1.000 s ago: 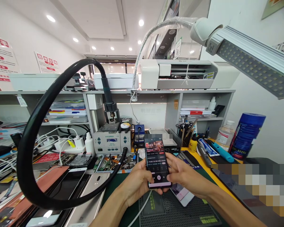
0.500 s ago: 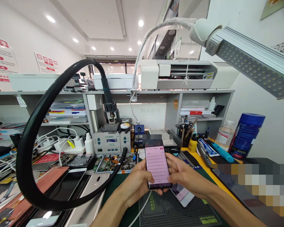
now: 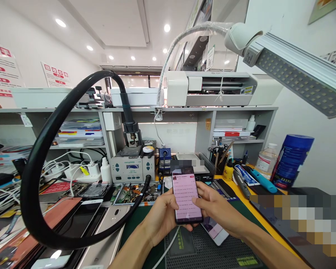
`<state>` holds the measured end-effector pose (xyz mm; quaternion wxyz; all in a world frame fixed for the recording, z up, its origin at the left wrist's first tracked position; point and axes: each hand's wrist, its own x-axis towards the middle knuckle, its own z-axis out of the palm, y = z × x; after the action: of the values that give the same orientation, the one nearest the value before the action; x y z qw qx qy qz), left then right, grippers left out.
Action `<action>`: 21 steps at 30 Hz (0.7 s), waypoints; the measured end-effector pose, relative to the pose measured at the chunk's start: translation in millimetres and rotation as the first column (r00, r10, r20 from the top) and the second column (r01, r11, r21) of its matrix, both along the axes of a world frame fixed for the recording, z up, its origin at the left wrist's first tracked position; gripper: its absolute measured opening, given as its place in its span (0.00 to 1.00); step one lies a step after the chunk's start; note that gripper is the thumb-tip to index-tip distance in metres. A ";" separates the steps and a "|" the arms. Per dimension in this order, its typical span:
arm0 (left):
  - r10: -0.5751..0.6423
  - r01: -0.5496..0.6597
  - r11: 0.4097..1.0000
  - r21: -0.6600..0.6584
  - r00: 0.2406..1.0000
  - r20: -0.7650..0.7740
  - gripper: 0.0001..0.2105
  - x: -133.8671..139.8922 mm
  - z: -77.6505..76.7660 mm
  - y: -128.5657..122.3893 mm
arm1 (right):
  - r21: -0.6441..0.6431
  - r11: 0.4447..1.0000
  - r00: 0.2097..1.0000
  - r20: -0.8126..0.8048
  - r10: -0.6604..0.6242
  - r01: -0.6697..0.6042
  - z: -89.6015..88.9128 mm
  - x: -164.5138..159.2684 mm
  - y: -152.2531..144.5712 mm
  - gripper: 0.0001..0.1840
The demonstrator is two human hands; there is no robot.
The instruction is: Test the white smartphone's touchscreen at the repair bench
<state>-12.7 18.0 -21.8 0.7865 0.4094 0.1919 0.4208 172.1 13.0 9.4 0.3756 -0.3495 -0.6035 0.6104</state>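
A dark-framed smartphone [image 3: 185,194] with a pink lit screen and lines of text is held upright over the bench. My left hand [image 3: 164,211] is closed around its left edge, with the thumb at the side of the screen. My right hand [image 3: 212,203] grips the right edge, its thumb over the middle right of the screen. Behind and below the right hand lies a white-edged phone [image 3: 217,232], partly hidden by it. A white cable [image 3: 168,248] runs up toward the underside of the held phone; its end is hidden.
A thick black hose [image 3: 30,179] loops from the grey hot-air station [image 3: 131,168] across the left side. Several phones, among them a silver phone [image 3: 100,239], lie at left. A tray of circuit boards [image 3: 140,192] sits behind my hands. An LED lamp [image 3: 296,71] overhangs the right.
Both thumbs have moved up the screen from near its bottom, the right one reaching farther inward. The text on the screen has shifted slightly. Both hands still hold the phone.
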 end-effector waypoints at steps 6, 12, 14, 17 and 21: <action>-0.019 0.021 0.999 -0.042 0.999 0.045 0.30 0.1 1.7 2.0 | 0.040 0.999 0.999 0.007 0.031 -0.031 -4.0 2.9 1.5 0.35; -0.026 0.027 0.999 -0.040 0.999 0.042 0.26 0.3 4.2 -0.7 | 0.042 0.998 0.999 0.011 0.036 -0.036 -3.9 2.5 1.1 0.36; -0.029 0.030 0.999 -0.033 0.999 0.035 0.26 0.1 4.5 -1.6 | 0.041 0.998 0.999 0.009 0.038 -0.038 -3.0 1.2 0.3 0.37; -0.030 0.031 0.999 -0.024 0.999 0.029 0.27 -0.4 4.7 -1.0 | 0.041 0.998 0.999 0.005 0.039 -0.039 -2.5 0.5 -0.6 0.38; -0.032 0.033 0.999 -0.019 0.999 0.032 0.27 -1.1 4.7 1.0 | 0.039 0.998 0.998 -0.014 0.054 -0.054 -2.5 1.4 -1.1 0.39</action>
<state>-13.8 19.0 -17.1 0.8001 0.3980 0.1767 0.4126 173.5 11.9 7.0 0.3701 -0.3213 -0.6216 0.6111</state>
